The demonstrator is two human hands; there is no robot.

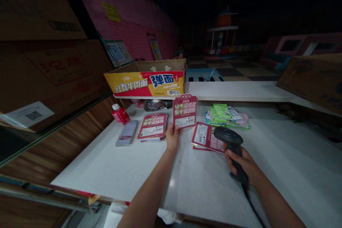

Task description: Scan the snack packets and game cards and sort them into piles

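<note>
My left hand (172,138) pinches the bottom edge of a red card pack (185,111) and holds it upright over the white counter (203,181). My right hand (243,165) is wrapped round the grip of a black barcode scanner (228,137), whose head points toward the held pack. Its cable trails off toward me. A stack of the same red packs (153,127) lies left of my left hand. Another few red packs (205,137) lie flat just beyond the scanner.
A red bottle (119,113) and a blurred flat item (127,133) sit at the left. Green and pink packets (227,114) are piled farther back. An open yellow-red noodle carton (149,80) stands on the raised shelf. Brown cartons stand at both sides.
</note>
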